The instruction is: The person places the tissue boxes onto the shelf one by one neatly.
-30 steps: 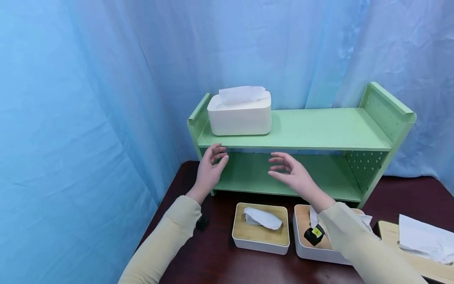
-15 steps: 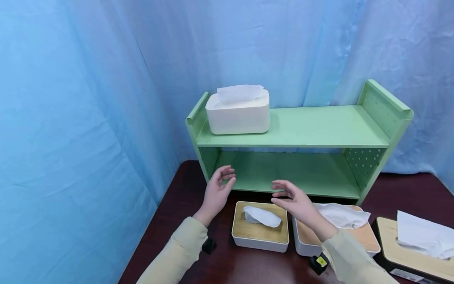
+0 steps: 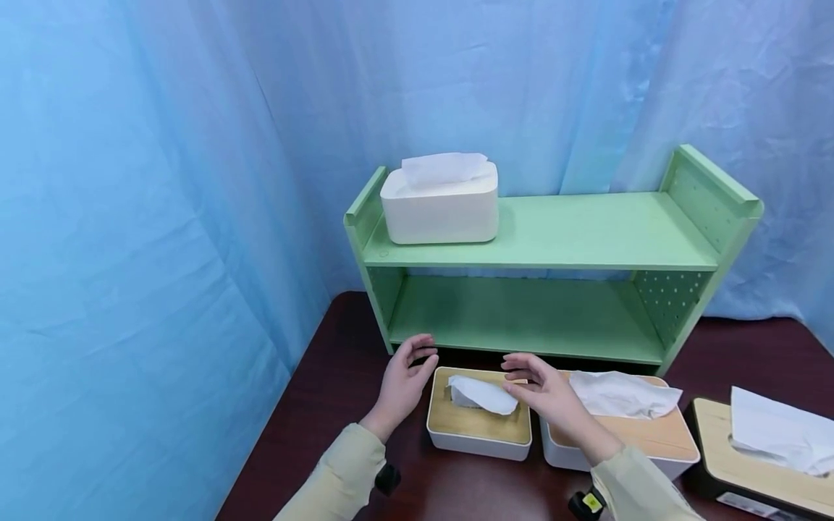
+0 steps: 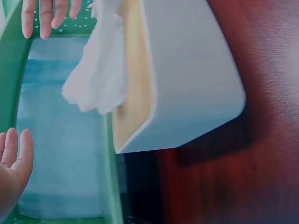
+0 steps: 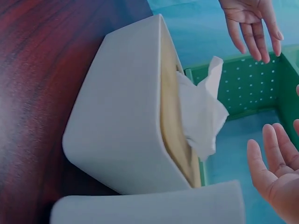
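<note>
A small white tissue box with a wooden lid and a tissue sticking out stands on the dark table in front of the green shelf. My left hand hovers at its left back side, fingers loosely bent and holding nothing. Over its right back corner is my right hand, thumb and fingers apart, also holding nothing. In the left wrist view the box shows its side, with both hands beyond it; the right wrist view has the box between table and hands.
The green two-tier shelf stands behind, with a larger white tissue box at its upper left. To the right are a box with an orange-brown lid and a black box with a pale wooden top. Blue curtains hang around.
Both hands have come down and nearer, from in front of the shelf's lower tier to beside and over the small tissue box. Their fingers keep much the same bend, and the boxes stay in place.
</note>
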Motion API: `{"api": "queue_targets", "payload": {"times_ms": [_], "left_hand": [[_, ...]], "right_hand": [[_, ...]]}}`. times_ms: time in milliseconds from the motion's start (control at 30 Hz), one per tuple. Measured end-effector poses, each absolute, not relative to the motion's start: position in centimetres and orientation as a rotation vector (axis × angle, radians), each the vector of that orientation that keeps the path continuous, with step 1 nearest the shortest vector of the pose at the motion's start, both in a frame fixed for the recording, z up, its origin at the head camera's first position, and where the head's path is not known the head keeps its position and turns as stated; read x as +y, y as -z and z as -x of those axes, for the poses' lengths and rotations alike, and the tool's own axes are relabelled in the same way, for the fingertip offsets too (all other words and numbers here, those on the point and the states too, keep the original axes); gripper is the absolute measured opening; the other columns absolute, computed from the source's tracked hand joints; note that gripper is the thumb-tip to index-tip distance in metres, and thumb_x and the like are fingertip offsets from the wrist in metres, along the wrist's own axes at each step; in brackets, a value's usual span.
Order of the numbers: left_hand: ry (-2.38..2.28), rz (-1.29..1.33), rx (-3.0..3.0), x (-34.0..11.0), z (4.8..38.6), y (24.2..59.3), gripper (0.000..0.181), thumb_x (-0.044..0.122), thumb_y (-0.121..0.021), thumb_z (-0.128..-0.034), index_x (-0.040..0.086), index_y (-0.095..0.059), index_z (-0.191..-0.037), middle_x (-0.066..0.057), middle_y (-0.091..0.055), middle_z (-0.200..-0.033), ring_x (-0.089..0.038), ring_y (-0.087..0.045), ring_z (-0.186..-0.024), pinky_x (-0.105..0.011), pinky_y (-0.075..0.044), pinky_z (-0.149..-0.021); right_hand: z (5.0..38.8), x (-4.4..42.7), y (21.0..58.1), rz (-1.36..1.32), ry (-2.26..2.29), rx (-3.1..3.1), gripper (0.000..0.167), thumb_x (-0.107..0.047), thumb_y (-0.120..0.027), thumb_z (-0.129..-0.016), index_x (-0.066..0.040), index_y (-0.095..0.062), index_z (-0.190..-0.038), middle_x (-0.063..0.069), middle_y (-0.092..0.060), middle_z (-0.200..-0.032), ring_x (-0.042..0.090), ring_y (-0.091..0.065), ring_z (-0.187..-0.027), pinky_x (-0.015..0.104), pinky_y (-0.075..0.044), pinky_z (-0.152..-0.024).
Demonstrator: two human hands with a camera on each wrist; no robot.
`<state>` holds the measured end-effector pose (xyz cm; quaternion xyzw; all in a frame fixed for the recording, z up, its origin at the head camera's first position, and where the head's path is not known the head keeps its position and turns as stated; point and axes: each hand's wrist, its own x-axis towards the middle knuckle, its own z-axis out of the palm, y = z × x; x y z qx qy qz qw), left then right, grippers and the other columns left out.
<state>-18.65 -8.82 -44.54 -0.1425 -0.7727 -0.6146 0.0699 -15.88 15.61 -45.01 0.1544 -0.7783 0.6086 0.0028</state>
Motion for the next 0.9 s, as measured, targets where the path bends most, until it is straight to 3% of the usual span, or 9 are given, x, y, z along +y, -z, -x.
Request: {"api": "queue_targets", "payload": {"times_ms": [67,233,467,667,900], "left_hand": [[1.864,0.426,-2.332,-8.8,18.4,45.0,0.034,0.005,-0.059,-0.0928,-0.001,-0.051,-0.126,-0.020,-0.056,-0.124,-0.033,-0.057,-0.114,-0.028,-0.051,-0.088],[1.824,0.428,-2.391,-8.6,17.2,45.3,0.032,0.000,-0.057,-0.0922,-0.005,-0.052,-0.123,-0.022,-0.054,-0.123,-0.037,-0.055,-0.114,-0.041,-0.048,-0.093],[1.551,0.462,-2.505,-8.8,17.1,49.4,0.038,0.010,-0.068,-0.0862,-0.001,-0.057,-0.121,-0.021,-0.046,-0.131,-0.035,-0.044,-0.124,-0.053,-0.039,-0.100],[1.551,0.505,-2.662,-9.0,16.5,51.2,0.053,0.017,-0.076,-0.0798,0.002,-0.056,-0.127,-0.030,-0.027,-0.141,-0.044,-0.028,-0.132,-0.059,-0.031,-0.103],[1.598,0.482,-2.849,-9.0,16.1,52.3,0.069,0.025,-0.079,-0.0771,0.010,-0.050,-0.138,-0.032,-0.017,-0.146,-0.050,-0.024,-0.134,-0.058,-0.033,-0.103]], "right_hand": [[15.7,15.5,45.5,-0.459,-1.931,-2.433,0.040,-0.006,-0.066,-0.087,0.005,-0.052,-0.124,0.021,-0.057,-0.118,0.010,-0.059,-0.100,0.019,-0.050,-0.084],[15.3,15.0,46.1,-0.413,-1.956,-2.437,0.040,-0.004,-0.067,-0.086,0.005,-0.053,-0.122,0.023,-0.055,-0.123,0.007,-0.058,-0.102,0.022,-0.050,-0.086],[14.9,14.7,46.5,-0.385,-1.861,-2.511,0.044,-0.004,-0.069,-0.084,0.005,-0.053,-0.124,0.024,-0.049,-0.130,0.041,-0.052,-0.117,0.039,-0.047,-0.095],[14.4,14.1,46.9,-0.351,-1.594,-2.611,0.054,-0.012,-0.075,-0.080,0.000,-0.053,-0.127,0.024,-0.046,-0.133,0.044,-0.045,-0.123,0.055,-0.039,-0.100],[13.6,13.2,46.2,-0.286,-1.649,-2.793,0.081,-0.025,-0.078,-0.078,-0.006,-0.034,-0.144,0.034,-0.006,-0.151,0.055,-0.011,-0.137,0.071,-0.023,-0.101]]}}
